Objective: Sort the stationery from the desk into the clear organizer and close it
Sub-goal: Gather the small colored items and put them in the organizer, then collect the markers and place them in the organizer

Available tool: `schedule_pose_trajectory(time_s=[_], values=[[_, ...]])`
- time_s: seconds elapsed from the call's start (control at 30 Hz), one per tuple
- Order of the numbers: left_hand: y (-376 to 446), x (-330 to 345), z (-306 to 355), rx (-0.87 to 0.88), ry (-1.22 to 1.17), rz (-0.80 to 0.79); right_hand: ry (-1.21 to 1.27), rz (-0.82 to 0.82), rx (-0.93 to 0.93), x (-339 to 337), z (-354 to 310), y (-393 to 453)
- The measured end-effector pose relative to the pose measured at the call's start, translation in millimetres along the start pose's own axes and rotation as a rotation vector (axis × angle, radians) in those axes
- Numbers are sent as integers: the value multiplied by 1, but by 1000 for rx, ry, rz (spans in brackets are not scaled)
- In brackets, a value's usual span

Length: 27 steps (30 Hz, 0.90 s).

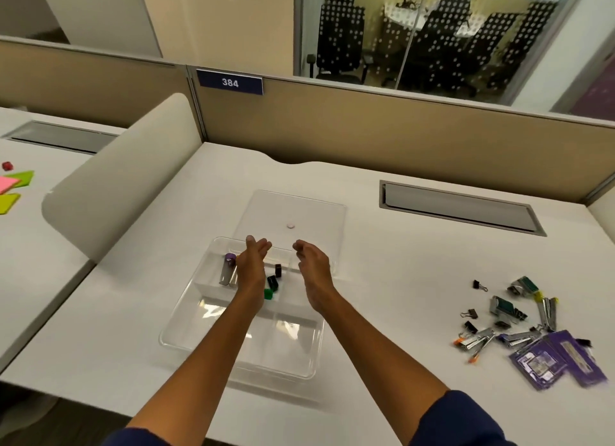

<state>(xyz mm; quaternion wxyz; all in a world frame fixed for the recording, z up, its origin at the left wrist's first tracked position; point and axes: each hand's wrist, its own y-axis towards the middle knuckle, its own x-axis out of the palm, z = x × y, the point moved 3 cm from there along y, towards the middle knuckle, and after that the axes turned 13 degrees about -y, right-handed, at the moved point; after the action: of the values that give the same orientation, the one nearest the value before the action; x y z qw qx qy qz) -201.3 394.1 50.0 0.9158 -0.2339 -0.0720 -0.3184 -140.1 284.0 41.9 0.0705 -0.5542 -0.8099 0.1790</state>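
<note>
I've got both hands, left hand [253, 257] and right hand [312, 262], open and empty over the clear organizer [186, 319] mid-worktop, sorting barely begun, so next I reach right for the stationery pile [519, 329].

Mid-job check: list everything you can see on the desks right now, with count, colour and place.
Clear organizer: one, transparent, desk centre, open.
Lid: one, clear, flat behind the organizer.
Items in organizer: purple-capped tube, black and green clips, far compartments.
Loose stationery pile: staplers, black binder clips, count unclear, desk right.
Purple packets: about two, near edge of the pile.
Sticky notes: green and pink, neighbouring desk, left.
Left hand: open, empty, over organizer.
Right hand: open, empty, over organizer.
</note>
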Motion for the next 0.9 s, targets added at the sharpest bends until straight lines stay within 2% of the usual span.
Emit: schedule_pose_trajectory(time_s=[0.43, 0.67, 0.9], values=[[-58, 117, -68, -229, -157, -286, 239, 225, -4, -140, 19, -22], [-99, 170, -118, -279, 29, -429, 252, 373, 20, -217, 47, -49], [-142, 206, -159, -150, 396, -630, 195, 550, 62, -283, 86, -77]])
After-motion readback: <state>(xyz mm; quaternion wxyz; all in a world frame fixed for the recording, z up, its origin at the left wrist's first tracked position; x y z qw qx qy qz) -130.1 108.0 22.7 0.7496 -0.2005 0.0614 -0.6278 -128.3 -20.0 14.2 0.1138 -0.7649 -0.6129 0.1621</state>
